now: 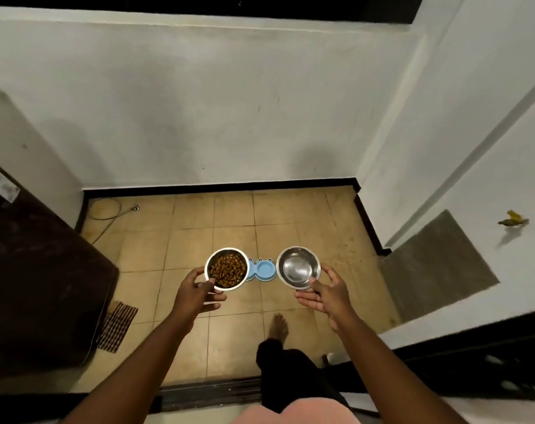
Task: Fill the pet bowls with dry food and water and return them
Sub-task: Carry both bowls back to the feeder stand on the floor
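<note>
My left hand [196, 293] grips the near rim of a steel bowl [222, 255] full of brown dry food [228, 269], thumb on the rim. My right hand [324, 293] holds a second steel bowl [298, 266] by its near rim, thumb on top; it looks shiny inside, and I cannot tell whether it holds water. Both bowls are held in the air above the tiled floor. Between them, down on the floor, lies a blue frog-shaped bowl stand [261, 269], partly hidden by the food bowl.
The tiled floor [183, 240] is a small alcove closed by white walls. A dark brown cabinet [30, 270] stands at the left, with a striped mat [117, 325] beside it. A cable [107, 209] lies at the back left. My bare foot [278, 327] is just behind the stand.
</note>
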The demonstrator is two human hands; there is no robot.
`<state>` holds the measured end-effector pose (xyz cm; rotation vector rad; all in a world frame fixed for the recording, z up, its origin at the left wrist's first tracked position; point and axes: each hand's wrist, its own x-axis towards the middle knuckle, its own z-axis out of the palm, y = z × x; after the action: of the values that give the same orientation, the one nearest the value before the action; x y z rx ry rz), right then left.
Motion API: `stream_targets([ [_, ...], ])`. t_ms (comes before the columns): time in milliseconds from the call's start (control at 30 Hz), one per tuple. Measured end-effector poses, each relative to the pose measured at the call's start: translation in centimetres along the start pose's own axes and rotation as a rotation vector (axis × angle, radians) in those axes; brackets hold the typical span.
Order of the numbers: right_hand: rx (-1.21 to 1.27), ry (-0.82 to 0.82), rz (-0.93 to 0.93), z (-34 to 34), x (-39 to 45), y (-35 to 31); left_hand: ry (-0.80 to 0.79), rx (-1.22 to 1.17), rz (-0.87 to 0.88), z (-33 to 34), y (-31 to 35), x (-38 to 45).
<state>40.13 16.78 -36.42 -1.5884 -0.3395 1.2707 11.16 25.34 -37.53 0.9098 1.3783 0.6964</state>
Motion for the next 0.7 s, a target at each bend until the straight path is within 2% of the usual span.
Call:
stream_targets([
  [300, -0.076, -0.084, 0.064, 4.5, 16.9, -1.5, 0.057, 0.068, -0.052, 1.7, 3.8, 14.2],
  [500, -0.153, -0.13, 0.164, 5.0, 26.4, -4.3, 0.05, 0.153, -0.156, 3.2, 6.5, 23.5],
  [700, -0.163, -0.099, 0.253, 5.0, 32.7, -2.4, 0.015, 0.16, -0.283, 4.1, 3.4, 31.4],
])
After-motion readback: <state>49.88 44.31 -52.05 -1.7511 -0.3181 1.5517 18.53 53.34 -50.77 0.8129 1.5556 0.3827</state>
